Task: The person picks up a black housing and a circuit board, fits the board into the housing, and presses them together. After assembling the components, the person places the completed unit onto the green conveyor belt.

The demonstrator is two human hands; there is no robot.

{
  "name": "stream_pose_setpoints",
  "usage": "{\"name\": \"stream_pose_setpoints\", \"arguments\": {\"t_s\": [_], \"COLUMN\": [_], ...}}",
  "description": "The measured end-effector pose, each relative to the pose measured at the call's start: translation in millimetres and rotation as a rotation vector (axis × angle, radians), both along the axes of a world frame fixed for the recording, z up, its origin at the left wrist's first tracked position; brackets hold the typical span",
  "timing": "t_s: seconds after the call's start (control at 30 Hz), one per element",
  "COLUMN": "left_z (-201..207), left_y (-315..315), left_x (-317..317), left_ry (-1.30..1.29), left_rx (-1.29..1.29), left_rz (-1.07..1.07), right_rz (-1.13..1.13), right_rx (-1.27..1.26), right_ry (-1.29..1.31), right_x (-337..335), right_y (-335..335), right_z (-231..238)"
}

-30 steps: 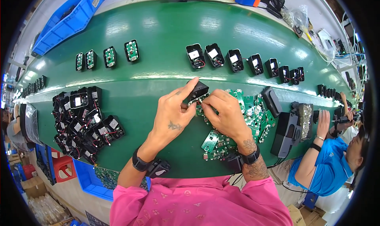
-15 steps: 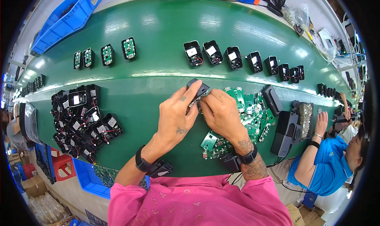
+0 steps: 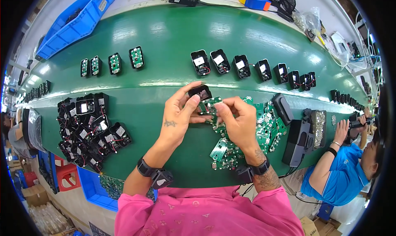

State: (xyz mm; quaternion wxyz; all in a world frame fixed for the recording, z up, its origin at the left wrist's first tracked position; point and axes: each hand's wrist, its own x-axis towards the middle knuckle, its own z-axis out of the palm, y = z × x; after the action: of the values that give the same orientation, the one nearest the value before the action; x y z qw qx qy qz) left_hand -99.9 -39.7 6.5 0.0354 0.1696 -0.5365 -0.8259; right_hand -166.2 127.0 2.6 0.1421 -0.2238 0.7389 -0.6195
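Holding a black box (image 3: 201,90) in the left hand (image 3: 176,117) and pinching a green board (image 3: 208,105) in the right hand (image 3: 238,123), mid-frame, probably best done gently, by the edges tbh.

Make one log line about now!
left hand holds black plastic box; right hand holds green rectangular circuit board; board not fully inside
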Motion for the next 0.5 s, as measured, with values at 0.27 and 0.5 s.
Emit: {"name": "stream_pose_setpoints", "arguments": {"t_s": [0.27,0.5], "left_z": [-2.5,4.6], "left_y": [-0.4,1.9], "left_x": [2.0,0.5], "left_ry": [0.032,0.135], "left_rx": [0.061,-0.009], "left_rz": [0.084,0.070], "right_rz": [0.074,0.057], "right_rx": [-0.016,-0.103], "right_ry": [0.238,-0.055], "right_x": [1.2,-9.0], "right_y": [-2.8,9.8], "right_z": [2.5,13.2]}}
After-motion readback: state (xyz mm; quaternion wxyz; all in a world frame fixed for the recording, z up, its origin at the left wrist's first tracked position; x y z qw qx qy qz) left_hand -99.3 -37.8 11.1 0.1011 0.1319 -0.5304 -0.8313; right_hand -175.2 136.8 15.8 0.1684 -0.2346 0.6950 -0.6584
